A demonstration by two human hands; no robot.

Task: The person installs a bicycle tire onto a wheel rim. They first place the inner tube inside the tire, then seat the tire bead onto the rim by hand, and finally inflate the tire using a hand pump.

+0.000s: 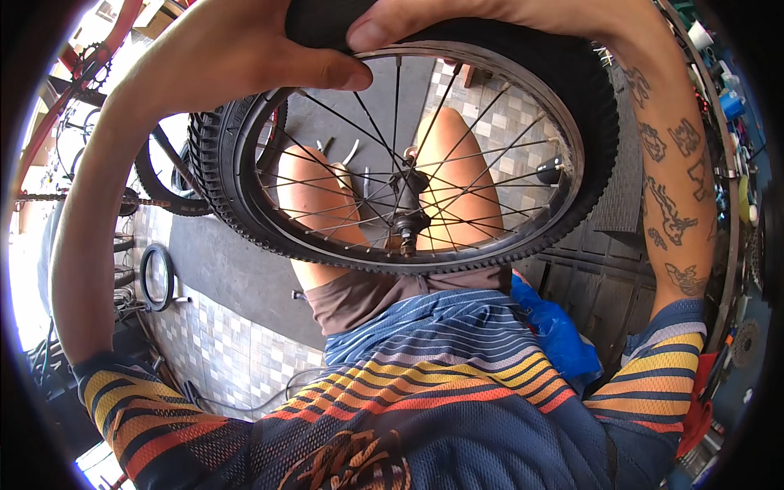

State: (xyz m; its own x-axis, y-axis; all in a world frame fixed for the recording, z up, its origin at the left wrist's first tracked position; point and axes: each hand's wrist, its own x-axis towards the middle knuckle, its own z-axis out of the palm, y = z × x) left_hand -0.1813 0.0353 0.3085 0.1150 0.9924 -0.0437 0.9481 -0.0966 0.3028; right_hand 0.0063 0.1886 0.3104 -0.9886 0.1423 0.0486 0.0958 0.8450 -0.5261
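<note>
A bicycle wheel (576, 139) with a knobby black tire (220, 175) rests tilted across my lap. Dark spokes run from its rim to the hub (410, 184) in the middle. At the wheel's far side, my left hand (269, 57) grips the tire, its thumb lying along the rim. Close beside it, my right hand (408, 18) closes over the same stretch of tire, thumb pointing left. The two thumbs nearly meet. The other fingers of both hands are mostly hidden behind the tire or cut off by the upper edge.
On the left stands a red bicycle frame (90, 69) with chain and chainring. A small black tire (157, 278) lies on the tiled floor. Tools lie on the dark mat (237, 269) beyond my knees. A blue plastic bag (563, 335) is by my right hip, and a cluttered bench edge runs along the right.
</note>
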